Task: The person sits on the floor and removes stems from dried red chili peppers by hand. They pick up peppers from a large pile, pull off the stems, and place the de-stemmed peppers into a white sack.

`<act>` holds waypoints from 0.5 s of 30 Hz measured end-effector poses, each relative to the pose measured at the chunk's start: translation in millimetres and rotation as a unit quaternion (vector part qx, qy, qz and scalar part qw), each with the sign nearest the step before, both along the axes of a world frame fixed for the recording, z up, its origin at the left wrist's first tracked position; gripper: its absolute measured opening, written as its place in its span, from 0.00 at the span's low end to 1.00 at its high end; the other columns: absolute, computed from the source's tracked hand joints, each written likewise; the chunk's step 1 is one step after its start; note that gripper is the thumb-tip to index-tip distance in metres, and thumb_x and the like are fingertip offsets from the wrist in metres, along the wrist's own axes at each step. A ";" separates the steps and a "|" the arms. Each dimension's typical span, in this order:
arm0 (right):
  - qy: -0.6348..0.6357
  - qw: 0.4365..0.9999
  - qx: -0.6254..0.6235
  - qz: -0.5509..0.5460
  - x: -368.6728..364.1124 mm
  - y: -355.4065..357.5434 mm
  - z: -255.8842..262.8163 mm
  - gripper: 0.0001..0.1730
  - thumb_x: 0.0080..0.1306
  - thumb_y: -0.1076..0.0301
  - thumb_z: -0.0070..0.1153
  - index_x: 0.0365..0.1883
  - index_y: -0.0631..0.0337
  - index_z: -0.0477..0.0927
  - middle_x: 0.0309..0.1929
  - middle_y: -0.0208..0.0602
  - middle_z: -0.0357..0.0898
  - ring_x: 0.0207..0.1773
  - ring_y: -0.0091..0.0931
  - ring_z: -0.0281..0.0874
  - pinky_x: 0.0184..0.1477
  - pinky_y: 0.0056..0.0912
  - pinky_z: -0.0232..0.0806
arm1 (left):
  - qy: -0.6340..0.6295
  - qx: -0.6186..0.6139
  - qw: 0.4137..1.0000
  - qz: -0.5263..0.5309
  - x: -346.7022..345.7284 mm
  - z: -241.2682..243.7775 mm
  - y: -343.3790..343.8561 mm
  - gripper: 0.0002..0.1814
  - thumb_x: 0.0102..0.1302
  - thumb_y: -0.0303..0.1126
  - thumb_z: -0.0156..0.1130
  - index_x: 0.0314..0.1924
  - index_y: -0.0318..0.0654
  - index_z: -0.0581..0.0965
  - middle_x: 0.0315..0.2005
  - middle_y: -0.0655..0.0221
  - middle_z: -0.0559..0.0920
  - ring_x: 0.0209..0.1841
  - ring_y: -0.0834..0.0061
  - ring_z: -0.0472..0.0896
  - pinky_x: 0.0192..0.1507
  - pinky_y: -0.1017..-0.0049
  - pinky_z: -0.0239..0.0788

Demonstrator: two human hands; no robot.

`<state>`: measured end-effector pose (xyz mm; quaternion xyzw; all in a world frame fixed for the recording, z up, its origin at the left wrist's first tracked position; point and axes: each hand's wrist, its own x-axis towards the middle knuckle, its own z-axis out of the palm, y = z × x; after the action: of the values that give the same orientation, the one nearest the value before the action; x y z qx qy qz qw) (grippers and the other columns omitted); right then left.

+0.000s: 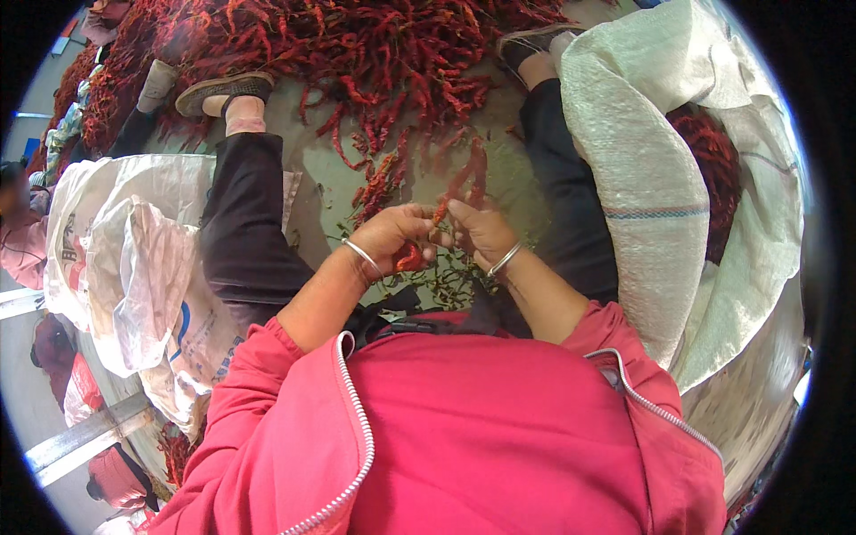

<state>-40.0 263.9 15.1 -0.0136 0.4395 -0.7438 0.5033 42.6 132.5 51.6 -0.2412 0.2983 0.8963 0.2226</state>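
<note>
My left hand (pixel 394 235) has its fingers curled around a dried red chili pepper (pixel 409 258), part of which pokes out below the palm. Close beside it, my right hand (pixel 483 231) grips long red chili peppers (pixel 468 175) that point away from me. The fingertips of both hands come together near the stem end of one pepper; the exact contact is blurred. Loose green stems (pixel 449 279) lie on the floor beneath my hands. A small cluster of red chilies (pixel 380 184) rests just beyond my left hand.
A large heap of red chilies (pixel 374 40) spreads beyond my feet. An open white woven sack (pixel 659 194) with chilies (pixel 712 180) inside stands by my right leg. White printed sacks (pixel 127 254) lie by my left leg. Other people (pixel 23 227) sit at the far left.
</note>
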 end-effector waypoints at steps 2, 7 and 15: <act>0.024 1.000 0.016 0.010 0.7 0.7 1.7 0.09 0.55 0.65 0.48 0.32 0.59 0.73 0.17 0.21 0.65 0.16 0.13 0.58 0.18 0.14 0.53 | -0.014 -0.045 0.999 -0.006 4.3 -7.1 -1.6 0.13 0.53 0.28 0.50 0.40 0.34 0.65 0.24 0.64 0.74 0.18 0.78 0.72 0.19 0.83 0.64; 0.074 0.996 0.035 0.040 3.0 4.8 6.3 0.11 0.55 0.64 0.48 0.34 0.58 0.71 0.20 0.22 0.66 0.17 0.13 0.58 0.18 0.14 0.52 | -0.053 -0.182 0.980 -0.067 7.0 -4.4 -0.4 0.07 0.55 0.30 0.47 0.30 0.34 0.68 0.19 0.66 0.74 0.16 0.79 0.71 0.17 0.83 0.63; 0.125 0.988 -0.002 0.095 6.5 7.3 12.7 0.09 0.54 0.64 0.50 0.29 0.59 0.69 0.21 0.24 0.68 0.19 0.14 0.61 0.19 0.15 0.55 | 0.009 -0.252 0.965 -0.076 12.1 -1.1 14.3 0.04 0.54 0.28 0.47 0.27 0.36 0.68 0.14 0.72 0.70 0.15 0.83 0.67 0.16 0.86 0.57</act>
<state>-33.5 271.3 27.8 -0.1487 0.4941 -0.6861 0.5128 54.7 146.9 50.4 -0.2578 0.5336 0.7751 0.2192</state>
